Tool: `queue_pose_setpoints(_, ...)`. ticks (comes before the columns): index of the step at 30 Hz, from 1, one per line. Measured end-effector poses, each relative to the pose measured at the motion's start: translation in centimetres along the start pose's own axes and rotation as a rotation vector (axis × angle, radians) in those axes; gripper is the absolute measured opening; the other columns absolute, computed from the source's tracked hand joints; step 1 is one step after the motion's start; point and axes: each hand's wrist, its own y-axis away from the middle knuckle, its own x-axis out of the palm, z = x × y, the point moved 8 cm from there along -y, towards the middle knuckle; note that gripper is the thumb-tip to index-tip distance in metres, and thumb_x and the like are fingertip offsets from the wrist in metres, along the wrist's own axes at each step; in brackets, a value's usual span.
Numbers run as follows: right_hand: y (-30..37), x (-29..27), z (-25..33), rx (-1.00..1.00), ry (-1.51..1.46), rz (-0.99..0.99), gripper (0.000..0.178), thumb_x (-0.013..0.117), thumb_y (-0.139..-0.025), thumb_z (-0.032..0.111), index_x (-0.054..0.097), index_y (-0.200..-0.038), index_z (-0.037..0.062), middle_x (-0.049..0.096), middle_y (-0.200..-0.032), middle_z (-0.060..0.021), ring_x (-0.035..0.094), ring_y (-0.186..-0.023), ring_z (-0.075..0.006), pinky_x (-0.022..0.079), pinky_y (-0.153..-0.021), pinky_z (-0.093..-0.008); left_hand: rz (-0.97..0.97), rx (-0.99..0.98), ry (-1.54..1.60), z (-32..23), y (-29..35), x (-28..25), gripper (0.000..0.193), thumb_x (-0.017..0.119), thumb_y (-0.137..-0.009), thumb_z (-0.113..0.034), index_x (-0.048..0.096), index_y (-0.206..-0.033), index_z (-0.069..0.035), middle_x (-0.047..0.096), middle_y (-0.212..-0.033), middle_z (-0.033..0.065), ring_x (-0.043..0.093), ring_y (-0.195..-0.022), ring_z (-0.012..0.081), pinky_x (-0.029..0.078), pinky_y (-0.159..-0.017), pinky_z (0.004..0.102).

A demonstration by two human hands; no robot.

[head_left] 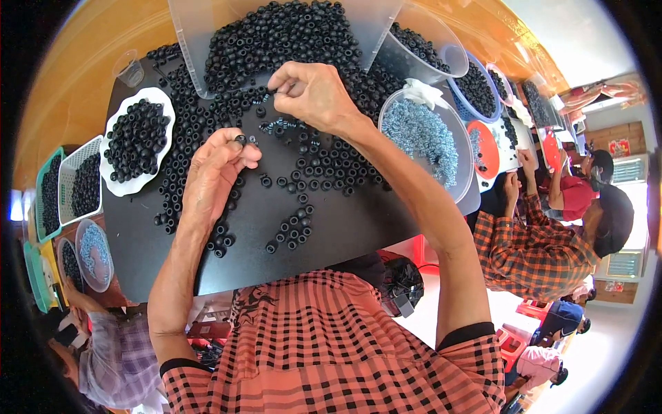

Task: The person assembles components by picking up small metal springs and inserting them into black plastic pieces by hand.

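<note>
My left hand (212, 172) is raised over the dark table, its fingers pinching a small black ring-shaped part (241, 139). A tiny bluish piece (253, 140) shows at the same fingertips. Farther off and to the right, my right hand (314, 96) is closed, thumb against forefinger. A dark bit shows at its fingertips, mostly hidden, and I cannot make out its kind. Between the hands lie a few small blue pieces (279, 125) and loose black ring parts (331, 165). More black parts spill from a tipped clear bin (185, 52) at the far side.
On the left stands a white scalloped plate (112, 181) heaped with black parts. On the right, a clear round tub (471, 162) holds many small blue pieces. Behind it are a clear bucket (441, 38) and a blue basket (460, 96). Co-workers sit on both sides.
</note>
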Motion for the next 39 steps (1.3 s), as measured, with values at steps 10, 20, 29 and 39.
queue_pose_setpoints(10, 3.1, 4.1, 1.5, 0.171, -0.559, 0.251, 0.015, 0.058, -0.085, -0.001, 0.067, -0.097, -0.0053, 0.062, -0.091, -0.0067, 0.062, -0.083, -0.0119, 0.05, -0.074, -0.0248, 0.034, -0.002, 0.025, 0.2, -0.1, 0.4, 0.016, 0.05, -0.092, -0.01, 0.056, -0.102, 0.0, 0.062, -0.09, 0.0067, 0.06, -0.083, 0.0138, 0.047, -0.082, 0.0289)
queue_pose_setpoints(20, 4.0, 4.3, 2.1, 0.216, -0.618, 0.213, 0.014, 0.059, -0.085, -0.003, 0.064, -0.098, -0.0026, 0.066, -0.082, -0.007, 0.063, -0.072, -0.0102, 0.051, -0.067, -0.0229, 0.009, -0.014, -0.02, 0.1, 0.2, 0.6, 0.014, 0.048, -0.092, -0.006, 0.057, -0.102, 0.0, 0.063, -0.088, 0.0061, 0.061, -0.082, 0.0128, 0.048, -0.081, 0.0281)
queue_pose_setpoints(29, 3.7, 3.8, 3.5, 0.069, -0.49, 0.195, 0.011, 0.059, -0.084, -0.003, 0.065, -0.093, -0.0054, 0.064, -0.084, -0.0066, 0.064, -0.07, -0.0109, 0.052, -0.065, -0.0234, -0.017, -0.013, -0.076, 0.2, 0.3, 0.5, 0.014, 0.049, -0.093, -0.006, 0.058, -0.102, -0.001, 0.063, -0.088, 0.0048, 0.061, -0.081, 0.0114, 0.049, -0.08, 0.0264)
queue_pose_setpoints(39, 4.7, 4.2, 2.9, 0.08, -0.451, 0.011, 0.015, 0.063, -0.084, 0.0, 0.068, -0.097, -0.0008, 0.064, -0.09, -0.0075, 0.061, -0.072, -0.0096, 0.05, -0.065, -0.0224, -0.028, 0.014, 0.028, 0.3, 0.2, 0.6, 0.015, 0.052, -0.093, -0.006, 0.06, -0.104, -0.001, 0.063, -0.095, 0.0037, 0.06, -0.088, 0.0108, 0.048, -0.08, 0.026)
